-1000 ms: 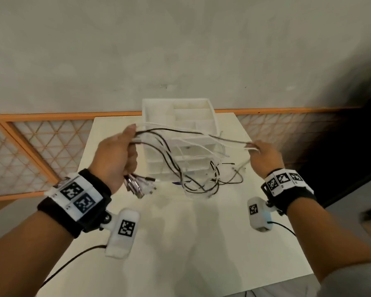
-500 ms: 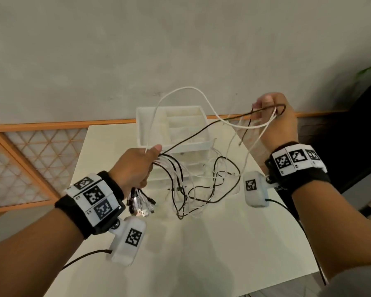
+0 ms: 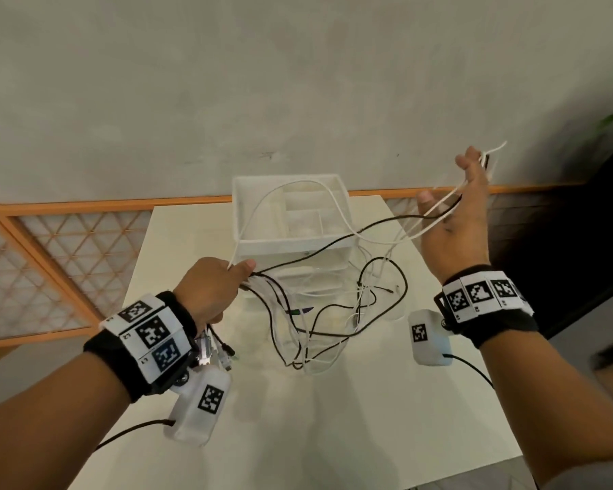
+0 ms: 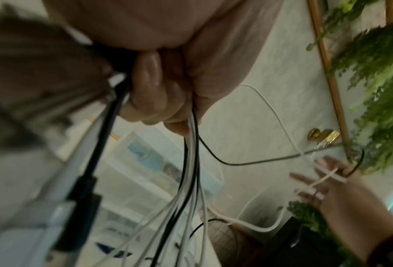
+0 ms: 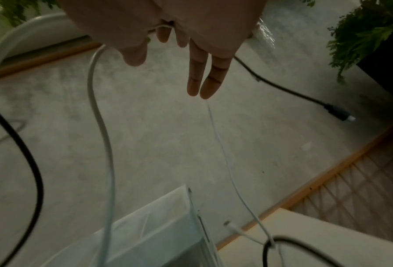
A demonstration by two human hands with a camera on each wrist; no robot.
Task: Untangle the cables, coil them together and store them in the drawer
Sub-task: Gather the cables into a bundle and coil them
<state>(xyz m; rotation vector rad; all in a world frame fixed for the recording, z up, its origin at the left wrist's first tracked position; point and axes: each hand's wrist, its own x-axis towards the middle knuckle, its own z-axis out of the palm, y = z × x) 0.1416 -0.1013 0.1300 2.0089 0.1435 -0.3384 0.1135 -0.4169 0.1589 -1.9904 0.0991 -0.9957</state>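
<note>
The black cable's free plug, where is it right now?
In the right wrist view the plug hangs free at right, past the right hand, in front of the wall and below the plant.

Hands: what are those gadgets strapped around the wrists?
Each bare forearm wears a black wristband topped with white tiles printed with black square codes. Below each wrist hangs a rounded white camera pod with its own code and a thin black lead. No sleeves.
</note>
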